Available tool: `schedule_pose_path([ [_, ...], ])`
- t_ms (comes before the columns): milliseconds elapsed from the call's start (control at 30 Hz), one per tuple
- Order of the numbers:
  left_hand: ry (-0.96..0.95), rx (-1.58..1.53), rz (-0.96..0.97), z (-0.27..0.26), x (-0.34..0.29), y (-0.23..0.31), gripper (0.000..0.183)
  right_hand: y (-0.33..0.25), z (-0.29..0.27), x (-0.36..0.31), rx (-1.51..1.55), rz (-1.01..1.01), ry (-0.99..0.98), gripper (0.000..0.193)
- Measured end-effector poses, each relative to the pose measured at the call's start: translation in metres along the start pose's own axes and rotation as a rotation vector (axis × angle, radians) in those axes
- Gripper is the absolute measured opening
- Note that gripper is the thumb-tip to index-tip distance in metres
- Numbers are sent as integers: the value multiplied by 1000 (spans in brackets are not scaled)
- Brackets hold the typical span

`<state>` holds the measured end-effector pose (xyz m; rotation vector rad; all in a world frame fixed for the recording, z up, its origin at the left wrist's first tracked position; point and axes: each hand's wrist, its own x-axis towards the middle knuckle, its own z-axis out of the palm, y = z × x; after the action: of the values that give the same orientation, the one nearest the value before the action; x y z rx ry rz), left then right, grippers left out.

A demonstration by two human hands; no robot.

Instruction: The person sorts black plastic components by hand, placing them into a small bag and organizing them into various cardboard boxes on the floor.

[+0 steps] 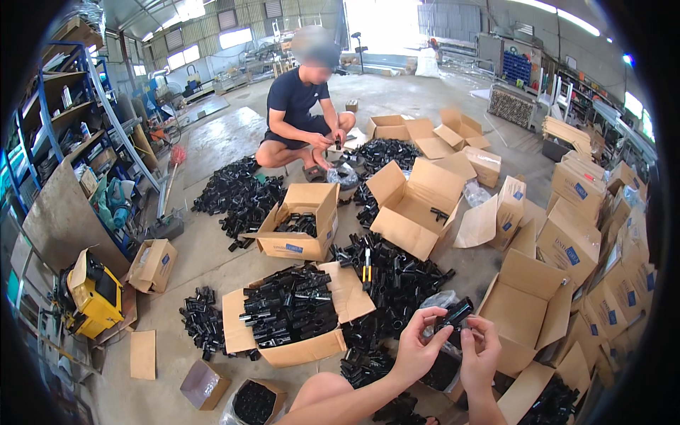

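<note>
In front of me I hold a short black tubular fitting (460,310), tilted up to the right. My left hand (416,352) pinches its lower end between thumb and fingers. Curled around its near side, my right hand (482,348) grips it too; whether a smaller part sits between those fingertips is hidden. Under my hands stands a small box of little black parts (440,370), with clear plastic (440,299) behind. Left of them lies a pile of loose black fittings (404,283), with a yellow-and-black hand tool (367,269) on top.
A carton heaped with fittings (283,355) stands left of centre. An open carton (520,297) is at my right, near stacked cartons (602,304). Across the piles a squatting person (297,106) handles a small black part. A yellow machine (95,301) and blue shelving (42,134) line the left.
</note>
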<state>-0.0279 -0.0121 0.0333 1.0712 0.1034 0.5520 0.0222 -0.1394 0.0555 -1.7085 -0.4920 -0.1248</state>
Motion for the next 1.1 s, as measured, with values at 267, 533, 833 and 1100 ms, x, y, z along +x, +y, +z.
schedule_pose_path([
  [267, -221, 127, -101, 2, -13, 15, 34, -31, -44, 12, 427, 423, -351, 27],
  [533, -533, 235, -115, 3, -37, 48, 56, -19, -100, -35, 304, 390, -104, 33],
  [833, -229, 378, -198, -38, -14, 47, 34, 42, -294, -170, -704, 657, 95, 60],
  [1100, -396, 553, -236, -58, -34, 55, 46, 90, -403, -331, -805, 1248, -50, 34],
])
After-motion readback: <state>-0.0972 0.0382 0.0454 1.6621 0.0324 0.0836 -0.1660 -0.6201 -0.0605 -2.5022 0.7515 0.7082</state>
